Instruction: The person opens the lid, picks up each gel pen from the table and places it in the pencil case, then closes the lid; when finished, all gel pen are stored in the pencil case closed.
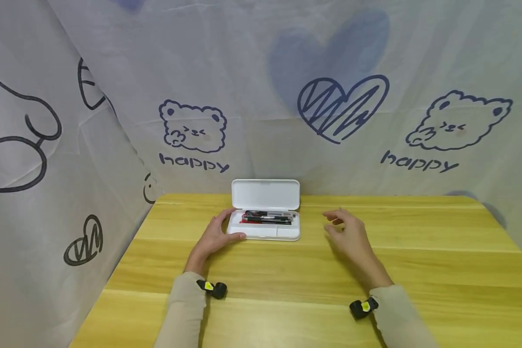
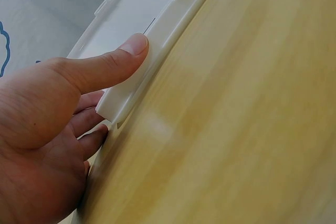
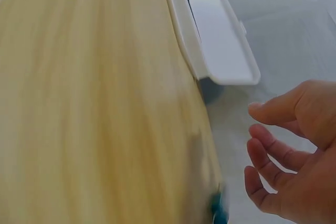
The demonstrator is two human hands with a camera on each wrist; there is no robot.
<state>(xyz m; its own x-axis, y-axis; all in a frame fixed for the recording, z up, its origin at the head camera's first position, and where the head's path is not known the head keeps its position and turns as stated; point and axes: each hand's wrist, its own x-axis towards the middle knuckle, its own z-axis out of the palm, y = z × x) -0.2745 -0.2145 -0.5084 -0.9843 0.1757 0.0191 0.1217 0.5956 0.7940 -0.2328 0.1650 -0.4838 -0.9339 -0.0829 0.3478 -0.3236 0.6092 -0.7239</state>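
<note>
A white pencil case (image 1: 265,233) lies at the back of the table, its lid (image 1: 265,194) standing up behind it. Several pens (image 1: 267,218), black, clear and red, lie in its long back compartment. My left hand (image 1: 215,237) grips the case's left end. In the left wrist view the thumb (image 2: 134,45) presses on the front rim and the other fingers are partly hidden behind the end wall. To the right of the case, my right hand (image 1: 348,234) hovers with loosely bent fingers and nothing between them; the right wrist view shows its thumb (image 3: 273,111) apart from the fingertips.
The wooden table (image 1: 287,285) reaches back to a pale printed cloth (image 1: 261,135) hanging behind it; another cloth side hangs at the left. A small blurred teal thing (image 3: 219,208) shows near the table's edge in the right wrist view.
</note>
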